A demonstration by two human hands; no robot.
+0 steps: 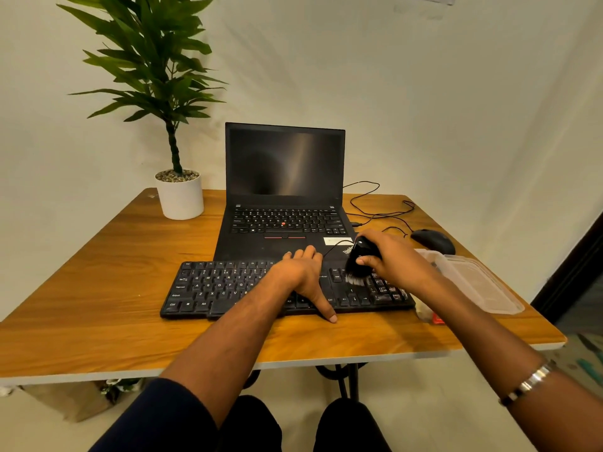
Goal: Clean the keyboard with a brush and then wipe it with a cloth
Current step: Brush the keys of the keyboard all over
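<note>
A black keyboard [212,288] lies across the front of the wooden table [98,288]. My left hand [303,275] rests flat on its middle, fingers spread, thumb reaching down to the table in front of it. My right hand [394,259] grips a black brush [359,265] whose pale bristle tips touch the keys at the keyboard's right part, beside the number pad. A pale bundle with a red patch [430,316], possibly the cloth, peeks out under my right forearm at the keyboard's right end.
An open black laptop [284,197] stands directly behind the keyboard. A potted plant [179,194] sits at the back left. A black mouse [434,239] with cables and a clear plastic container [479,285] lie at the right.
</note>
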